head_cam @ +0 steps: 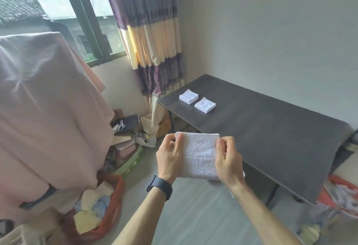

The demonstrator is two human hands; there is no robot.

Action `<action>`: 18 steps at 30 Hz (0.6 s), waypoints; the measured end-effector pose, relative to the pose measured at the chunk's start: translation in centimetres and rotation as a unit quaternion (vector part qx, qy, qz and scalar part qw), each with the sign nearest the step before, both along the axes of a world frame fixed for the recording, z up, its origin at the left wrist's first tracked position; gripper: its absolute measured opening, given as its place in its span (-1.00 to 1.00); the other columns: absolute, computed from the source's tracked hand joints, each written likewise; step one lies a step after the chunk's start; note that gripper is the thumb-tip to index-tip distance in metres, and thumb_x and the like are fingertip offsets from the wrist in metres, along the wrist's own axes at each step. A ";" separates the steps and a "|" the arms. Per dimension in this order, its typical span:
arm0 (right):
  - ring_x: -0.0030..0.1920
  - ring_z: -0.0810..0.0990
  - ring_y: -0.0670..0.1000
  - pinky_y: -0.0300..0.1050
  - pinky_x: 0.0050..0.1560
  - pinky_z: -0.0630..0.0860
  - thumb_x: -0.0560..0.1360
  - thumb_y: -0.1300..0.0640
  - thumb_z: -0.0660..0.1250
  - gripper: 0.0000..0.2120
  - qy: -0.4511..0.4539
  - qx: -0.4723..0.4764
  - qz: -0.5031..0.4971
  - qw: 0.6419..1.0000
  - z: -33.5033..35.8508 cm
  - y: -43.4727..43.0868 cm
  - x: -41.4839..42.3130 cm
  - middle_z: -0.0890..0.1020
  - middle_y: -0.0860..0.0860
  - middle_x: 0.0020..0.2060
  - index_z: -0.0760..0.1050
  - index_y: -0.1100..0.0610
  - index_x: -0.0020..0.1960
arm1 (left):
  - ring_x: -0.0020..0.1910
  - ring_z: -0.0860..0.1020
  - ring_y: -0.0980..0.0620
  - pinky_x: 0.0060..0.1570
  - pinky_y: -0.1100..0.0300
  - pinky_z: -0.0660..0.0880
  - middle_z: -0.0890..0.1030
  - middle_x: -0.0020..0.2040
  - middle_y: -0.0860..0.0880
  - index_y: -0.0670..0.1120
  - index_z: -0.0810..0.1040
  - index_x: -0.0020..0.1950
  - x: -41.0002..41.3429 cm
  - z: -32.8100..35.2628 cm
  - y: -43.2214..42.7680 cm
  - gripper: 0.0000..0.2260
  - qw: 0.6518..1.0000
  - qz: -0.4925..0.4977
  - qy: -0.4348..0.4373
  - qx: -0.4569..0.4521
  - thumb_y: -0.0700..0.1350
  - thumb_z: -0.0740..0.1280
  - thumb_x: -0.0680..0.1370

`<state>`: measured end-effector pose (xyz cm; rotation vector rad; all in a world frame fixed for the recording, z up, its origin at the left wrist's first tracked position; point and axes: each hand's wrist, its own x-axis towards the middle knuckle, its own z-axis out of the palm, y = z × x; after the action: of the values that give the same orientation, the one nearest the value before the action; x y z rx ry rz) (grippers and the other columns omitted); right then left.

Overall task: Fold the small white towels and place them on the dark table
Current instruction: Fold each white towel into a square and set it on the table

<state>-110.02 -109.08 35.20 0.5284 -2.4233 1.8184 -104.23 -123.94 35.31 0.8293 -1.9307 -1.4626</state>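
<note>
Left hand (170, 159) pinches the left edge of the white towel (200, 155), with the thumb on the near face by the top corner and the fingers curled behind. I see the right hand (228, 159) gripping the right edge the same way. Between the two hands the towel hangs as a flat, upright rectangle, held in the air in front of me. It is not on the dark table (271, 128). From my view it sits just before the table's near-left edge, above the floor.

On the tabletop, toward the far-left corner, lie two small stacks of folded white towels, the far stack (188, 96) and the near stack (205, 105). They are close beside each other but not touching. A dark watch (159, 187) wraps the left wrist.

Further out, a striped purple and cream curtain (151, 31) hangs by the window (58, 12). A large pink cloth (48, 109) fills my left side, and an orange basket (336, 180) of laundry sits past the table's right end.
</note>
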 end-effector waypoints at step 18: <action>-0.41 0.41 -0.07 -0.25 -0.41 0.31 0.67 0.05 0.08 -0.82 -0.108 0.114 -0.082 0.984 -14.3 -19.3 -26.1 0.43 -0.05 -0.44 0.30 0.07 -0.09 | -0.16 0.53 0.17 -0.19 0.32 0.38 0.61 -0.16 0.13 0.05 0.55 -0.10 -27.5 -13.9 -20.7 -0.76 0.972 -0.145 -0.177 0.048 0.14 0.22 0.63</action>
<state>-136.08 -128.38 20.91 0.1418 -2.7437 1.6187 -131.77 -144.61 21.36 0.9347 -2.3410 -1.6786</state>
